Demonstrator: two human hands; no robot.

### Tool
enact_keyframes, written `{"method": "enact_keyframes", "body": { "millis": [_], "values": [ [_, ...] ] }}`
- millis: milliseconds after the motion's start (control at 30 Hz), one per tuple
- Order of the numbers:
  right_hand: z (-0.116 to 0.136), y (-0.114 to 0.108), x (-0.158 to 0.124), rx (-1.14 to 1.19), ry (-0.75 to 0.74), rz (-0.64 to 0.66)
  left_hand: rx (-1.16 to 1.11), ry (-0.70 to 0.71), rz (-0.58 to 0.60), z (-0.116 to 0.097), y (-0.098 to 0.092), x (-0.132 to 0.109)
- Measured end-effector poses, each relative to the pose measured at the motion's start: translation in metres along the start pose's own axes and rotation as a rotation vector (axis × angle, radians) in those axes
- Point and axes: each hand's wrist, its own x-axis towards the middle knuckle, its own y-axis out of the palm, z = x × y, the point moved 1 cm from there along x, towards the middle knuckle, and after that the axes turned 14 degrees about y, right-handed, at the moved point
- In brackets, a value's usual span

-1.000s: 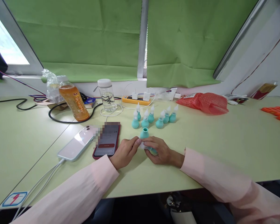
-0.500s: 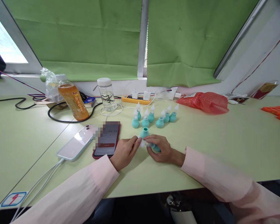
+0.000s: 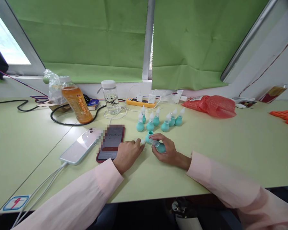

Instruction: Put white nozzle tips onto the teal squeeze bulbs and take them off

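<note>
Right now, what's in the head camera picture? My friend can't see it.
The right hand holds a teal bulb sideways; the left hand has a small clear piece at its fingertips. Behind, seven teal bulbs with pointed tips stand on a pale table.

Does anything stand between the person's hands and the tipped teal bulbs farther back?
Yes: one open teal bulb without a tip stands just beyond the left hand and right hand, on the near side of the tipped bulbs. Nothing else visible stands between.
</note>
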Motion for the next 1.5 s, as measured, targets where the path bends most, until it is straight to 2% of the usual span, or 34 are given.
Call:
{"method": "enact_keyframes", "body": {
  "millis": [67,167,300,433,600,733,833,967,1200,1367,1500],
  "values": [
    [0.001,-0.001,0.0,0.002,-0.018,0.01,-0.017,-0.012,-0.022,-0.001,-0.001,-0.001],
    [0.004,-0.003,0.001,-0.009,-0.062,0.023,-0.078,-0.005,-0.13,-0.004,-0.004,-0.002],
    [0.006,-0.003,0.001,0.072,-0.06,0.042,-0.329,0.086,-0.268,-0.006,-0.007,-0.006],
    [0.008,0.002,-0.002,0.299,0.147,0.102,-0.575,0.113,-0.304,-0.004,-0.003,-0.006],
    [0.015,0.0,-0.002,0.534,0.417,0.115,-0.782,0.092,-0.381,-0.004,-0.001,-0.005],
    [0.02,-0.005,0.002,0.681,0.56,0.18,-0.904,0.038,-0.376,-0.004,0.0,-0.004],
    [0.021,-0.006,0.001,0.659,0.623,0.191,-0.957,0.003,-0.402,-0.005,0.002,-0.005],
    [0.022,-0.004,-0.003,0.58,0.629,0.212,-1.022,-0.005,-0.407,-0.007,0.002,-0.006],
    [0.021,-0.003,-0.004,0.577,0.566,0.204,-1.086,-0.037,-0.437,-0.009,0.001,-0.007],
    [0.019,-0.002,-0.003,0.588,0.598,0.181,-1.139,-0.037,-0.505,-0.009,0.001,-0.007],
    [0.02,-0.001,-0.003,0.682,0.629,0.26,-1.198,-0.072,-0.567,-0.008,-0.001,-0.006]
  ]
}}
